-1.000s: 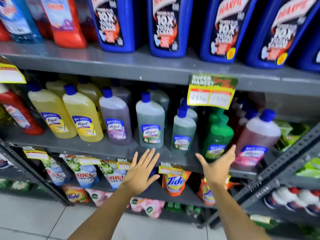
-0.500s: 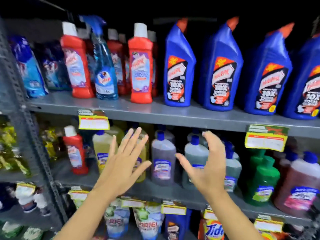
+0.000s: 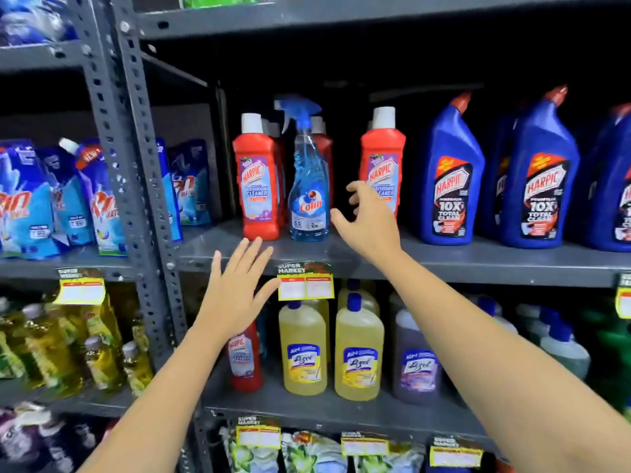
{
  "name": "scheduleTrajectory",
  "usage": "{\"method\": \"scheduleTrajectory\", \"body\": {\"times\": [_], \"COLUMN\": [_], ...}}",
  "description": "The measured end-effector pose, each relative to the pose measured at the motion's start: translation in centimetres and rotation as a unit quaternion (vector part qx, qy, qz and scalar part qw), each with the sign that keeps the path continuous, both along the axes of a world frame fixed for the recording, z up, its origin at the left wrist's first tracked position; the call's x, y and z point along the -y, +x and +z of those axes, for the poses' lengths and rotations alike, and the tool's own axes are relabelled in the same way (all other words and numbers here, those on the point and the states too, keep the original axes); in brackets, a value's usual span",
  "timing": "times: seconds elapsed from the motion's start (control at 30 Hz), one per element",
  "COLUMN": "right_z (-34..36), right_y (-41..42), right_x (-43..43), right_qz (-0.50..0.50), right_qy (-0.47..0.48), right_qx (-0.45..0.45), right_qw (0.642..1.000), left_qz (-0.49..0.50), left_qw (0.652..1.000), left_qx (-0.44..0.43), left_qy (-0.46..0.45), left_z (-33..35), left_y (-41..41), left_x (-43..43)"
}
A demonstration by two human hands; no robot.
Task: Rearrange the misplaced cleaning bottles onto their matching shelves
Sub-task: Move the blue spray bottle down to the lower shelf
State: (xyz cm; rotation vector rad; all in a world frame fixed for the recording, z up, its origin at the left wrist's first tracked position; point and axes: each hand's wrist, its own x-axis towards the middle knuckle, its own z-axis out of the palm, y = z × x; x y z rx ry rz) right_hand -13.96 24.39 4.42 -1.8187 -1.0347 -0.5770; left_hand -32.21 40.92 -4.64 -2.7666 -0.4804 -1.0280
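Note:
A blue Colin spray bottle (image 3: pixel 309 186) stands on the upper grey shelf (image 3: pixel 444 259) between red Harpic bathroom cleaner bottles (image 3: pixel 258 180). My right hand (image 3: pixel 367 220) is just right of the spray bottle, fingers curled and apart, holding nothing. One red Harpic bottle (image 3: pixel 244 360) stands on the lower shelf, left of the yellow Lizol bottles (image 3: pixel 304 349). My left hand (image 3: pixel 237 288) hovers open in front of the shelf edge, above that red bottle, partly hiding it.
Blue Harpic toilet cleaner bottles (image 3: pixel 450 179) fill the upper shelf to the right. A purple Lizol bottle (image 3: pixel 415 363) and greyish ones stand on the lower right. A grey upright post (image 3: pixel 133 186) divides off pouches (image 3: pixel 30 206) on the left. Yellow price tags (image 3: pixel 305 285) hang on the shelf edges.
The view has tilted up and left. My right hand has risen from the lower shelf level to beside the spray bottle on the upper shelf. My left hand has risen to the shelf edge.

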Motion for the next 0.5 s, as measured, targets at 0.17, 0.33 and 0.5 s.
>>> {"method": "scheduleTrajectory", "body": {"times": [0.17,0.33,0.5], "right_z": [1.8,3.6,5.6], "right_y": [1.1,2.2,2.7], "right_x": [-4.3,-8.0,-10.3], "right_qz": [-0.001,-0.035,-0.025], "right_qy": [-0.085,-0.111,-0.078], "right_qx": [-0.076,-0.091,-0.121], "right_qw": [0.993,0.989,0.989], "left_qz": [-0.002,0.027,0.014], "left_qw": [1.000,0.996,0.993], "left_qx": [-0.006,0.058,0.088], "left_qy": [0.010,0.062,0.076], "left_z": [-0.9,-1.6,-2.2], "left_y": [1.5,2.9,3.4], "left_x": [-2.4,-2.8,-3.4]}}
